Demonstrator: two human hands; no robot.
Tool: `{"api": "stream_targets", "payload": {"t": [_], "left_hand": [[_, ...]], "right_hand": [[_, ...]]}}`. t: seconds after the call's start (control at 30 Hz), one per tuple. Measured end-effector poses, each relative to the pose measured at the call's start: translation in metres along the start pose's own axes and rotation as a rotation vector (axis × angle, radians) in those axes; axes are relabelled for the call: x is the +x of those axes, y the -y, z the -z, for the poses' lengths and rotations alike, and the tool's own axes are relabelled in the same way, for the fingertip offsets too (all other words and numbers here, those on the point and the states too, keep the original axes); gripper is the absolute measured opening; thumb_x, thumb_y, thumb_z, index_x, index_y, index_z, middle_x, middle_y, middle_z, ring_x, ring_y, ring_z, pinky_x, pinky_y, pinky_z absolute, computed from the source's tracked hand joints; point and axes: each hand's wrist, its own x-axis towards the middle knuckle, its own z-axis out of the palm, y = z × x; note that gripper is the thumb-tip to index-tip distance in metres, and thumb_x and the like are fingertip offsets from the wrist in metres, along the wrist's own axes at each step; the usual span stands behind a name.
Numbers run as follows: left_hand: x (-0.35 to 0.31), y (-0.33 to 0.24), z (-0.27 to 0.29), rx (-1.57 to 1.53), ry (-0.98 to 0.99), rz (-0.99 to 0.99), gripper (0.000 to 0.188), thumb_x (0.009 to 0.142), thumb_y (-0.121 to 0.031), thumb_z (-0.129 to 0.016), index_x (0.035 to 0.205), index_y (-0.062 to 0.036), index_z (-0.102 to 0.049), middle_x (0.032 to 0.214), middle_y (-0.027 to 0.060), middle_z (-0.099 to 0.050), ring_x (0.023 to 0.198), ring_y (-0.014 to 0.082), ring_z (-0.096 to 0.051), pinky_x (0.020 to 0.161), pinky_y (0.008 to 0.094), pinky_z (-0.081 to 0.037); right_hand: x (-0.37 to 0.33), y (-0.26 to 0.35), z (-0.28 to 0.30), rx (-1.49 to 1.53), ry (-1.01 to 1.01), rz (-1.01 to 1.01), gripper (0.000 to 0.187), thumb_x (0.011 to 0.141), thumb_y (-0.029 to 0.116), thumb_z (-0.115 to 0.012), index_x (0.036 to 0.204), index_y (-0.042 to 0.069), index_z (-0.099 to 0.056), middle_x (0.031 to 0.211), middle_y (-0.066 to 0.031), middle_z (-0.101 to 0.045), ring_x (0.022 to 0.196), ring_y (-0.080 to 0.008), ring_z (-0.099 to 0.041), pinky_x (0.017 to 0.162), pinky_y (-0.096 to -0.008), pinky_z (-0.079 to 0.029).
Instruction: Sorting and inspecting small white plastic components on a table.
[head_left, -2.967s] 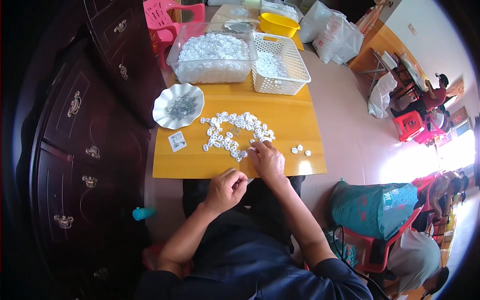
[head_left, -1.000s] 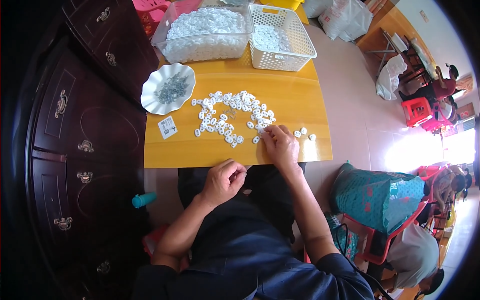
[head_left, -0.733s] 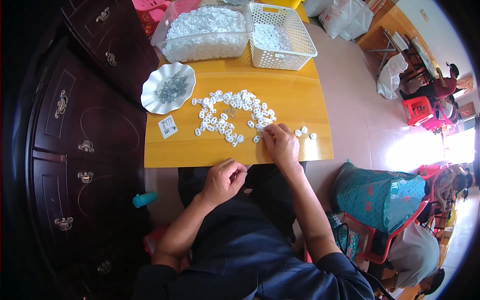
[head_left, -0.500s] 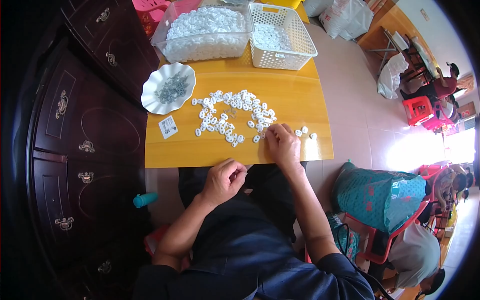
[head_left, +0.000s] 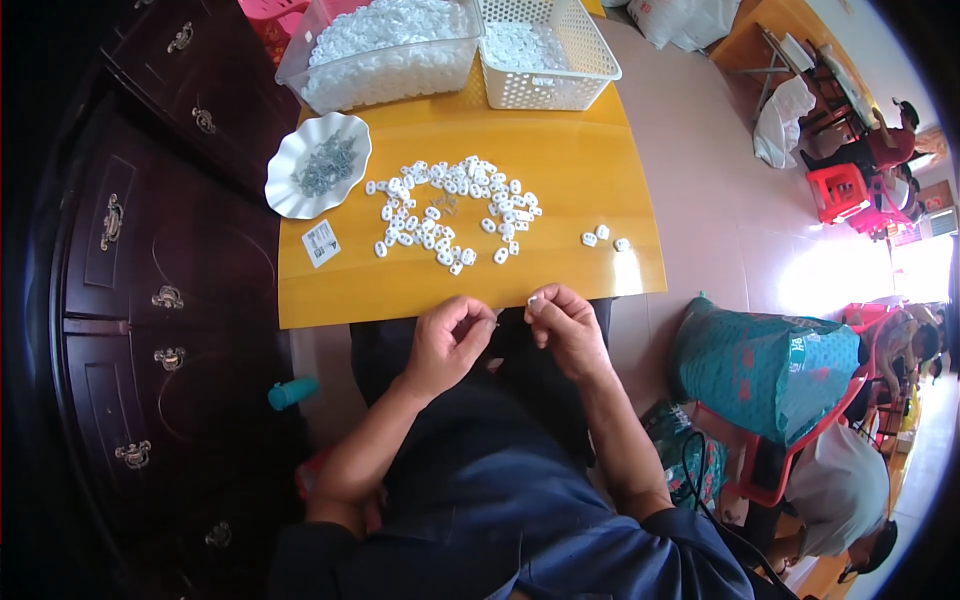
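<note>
Over the table's front edge, my right hand (head_left: pixel 568 335) pinches a small white plastic piece (head_left: pixel 533 300) between thumb and fingertips. Close by on its left, my left hand (head_left: pixel 452 342) is closed in a pinch. Something tiny and thin shows at its fingertips, too small to name. Many oval white plastic pieces with dark holes (head_left: pixel 470 180) lie in a rough ring on the yellow table (head_left: pixel 560 150). Inside that ring are a few small metal bits (head_left: pixel 443 204). Several more white pieces (head_left: pixel 602 232) sit apart at the right.
A wavy white dish (head_left: pixel 285 190) of small grey metal parts stands at the table's left, above a printed white card (head_left: pixel 321 244). Behind are a clear bin (head_left: pixel 390 82) and a perforated white basket (head_left: pixel 550 92), both holding white pieces. Dark cabinets (head_left: pixel 180 230) line the left.
My right hand has come back from the loose pieces to the table's front edge, bringing a white piece beside my left hand. The left hand stays pinched. The view has shifted slightly.
</note>
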Motion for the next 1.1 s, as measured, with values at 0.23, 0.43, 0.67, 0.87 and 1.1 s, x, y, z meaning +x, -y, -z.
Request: {"api": "stream_targets", "payload": {"t": [0.23,0.43,0.67,0.87,1.1], "left_hand": [[0.002,0.003,-0.02,-0.086,0.028,0.016,0.003,0.093,-0.001,-0.067,0.092,0.0003,-0.064,0.073,0.0015,-0.064,0.057,0.0049,-0.057,0.051,0.023,-0.045],[-0.003,0.003,-0.031,-0.091,0.005,0.04,0.006,0.095,-0.003,-0.067,0.093,0.0006,-0.064,0.074,0.0023,-0.066,0.059,0.005,-0.06,0.051,0.0224,-0.047],[-0.005,0.007,-0.033,-0.004,0.02,0.052,0.006,0.098,-0.005,-0.065,0.096,-0.0001,-0.065,0.077,0.0027,-0.07,0.064,0.0059,-0.063,0.058,0.0226,-0.051],[-0.003,-0.005,-0.031,-0.04,0.059,0.151,0.009,0.102,-0.008,-0.062,0.098,0.0004,-0.064,0.083,-0.0015,-0.064,0.072,0.0032,-0.059,0.066,0.0199,-0.05],[0.0,0.0,-0.031,-0.016,0.091,0.131,0.01,0.102,-0.007,-0.063,0.096,0.0006,-0.064,0.082,-0.0013,-0.064,0.07,0.0031,-0.058,0.064,0.02,-0.049]], "right_hand": [[-0.016,-0.029,0.002,0.115,0.06,0.073,0.013,0.099,0.006,-0.065,0.112,0.002,-0.065,0.088,-0.0043,-0.069,0.066,-0.0069,-0.058,0.06,-0.0199,-0.048],[-0.021,-0.029,0.004,0.086,0.06,0.067,0.016,0.102,0.007,-0.062,0.116,0.001,-0.064,0.092,-0.0027,-0.069,0.076,-0.0067,-0.06,0.069,-0.0208,-0.051],[-0.024,-0.032,0.006,0.077,0.079,0.111,0.012,0.102,0.008,-0.062,0.112,0.002,-0.061,0.095,-0.0039,-0.071,0.078,-0.0072,-0.063,0.071,-0.0216,-0.052],[-0.023,-0.033,0.008,0.056,0.057,0.098,0.012,0.101,0.006,-0.063,0.112,0.003,-0.06,0.095,-0.0051,-0.072,0.079,-0.0079,-0.064,0.073,-0.0222,-0.054],[-0.023,-0.033,0.01,0.021,0.052,0.092,0.013,0.101,0.005,-0.064,0.113,0.002,-0.062,0.094,-0.004,-0.073,0.079,-0.0067,-0.065,0.073,-0.0213,-0.054]]}}
